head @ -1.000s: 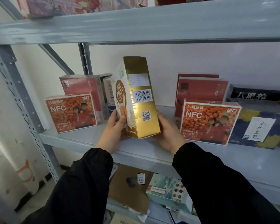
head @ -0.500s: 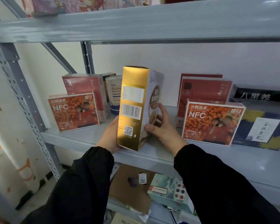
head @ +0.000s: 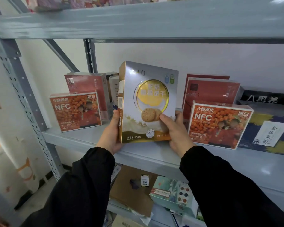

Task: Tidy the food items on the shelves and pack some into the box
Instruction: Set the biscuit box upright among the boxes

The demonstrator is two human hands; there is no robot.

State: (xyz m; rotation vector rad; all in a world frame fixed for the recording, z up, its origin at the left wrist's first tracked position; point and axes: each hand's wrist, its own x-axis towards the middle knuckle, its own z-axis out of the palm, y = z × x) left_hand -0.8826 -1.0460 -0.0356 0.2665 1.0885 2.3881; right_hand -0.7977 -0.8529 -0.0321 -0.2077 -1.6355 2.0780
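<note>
Gripping biscuit box (head: 147, 102) upright; left hand (head: 111, 136) | right hand (head: 175, 133); over shelf (head: 79, 138)

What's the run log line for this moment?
held: biscuit box, front facing camera | left-hand grip: box's left side | right-hand grip: lower right corner

White cup (head: 113, 90) half behind biscuit box (head: 147, 99)

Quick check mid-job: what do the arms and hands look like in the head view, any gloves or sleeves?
The left hand and right hand are bare: no gloves, rings or watch visible. The left sleeve and right sleeve are long, black and plain, reaching the wrists and ending in gathered cuffs. No logos or markings show.
</note>
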